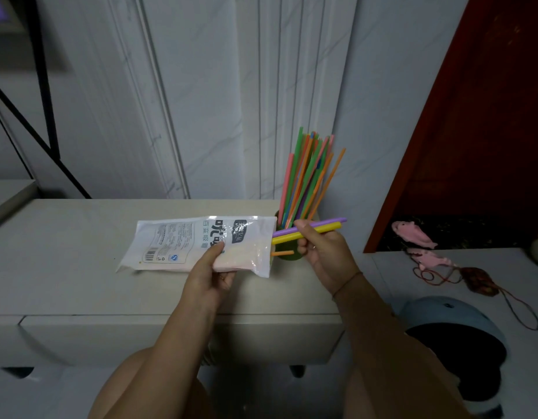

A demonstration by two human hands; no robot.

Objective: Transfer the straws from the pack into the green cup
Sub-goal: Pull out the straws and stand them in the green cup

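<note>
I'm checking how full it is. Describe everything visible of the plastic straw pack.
The white-and-clear plastic straw pack is a flat bag with black print and a barcode near its left end. It is held low over the beige cabinet top, open end toward the green cup. The left hand grips its near edge, thumb on top. A purple straw and a yellow straw, pinched by the right hand, and an orange straw end stick out of the opening.
</note>
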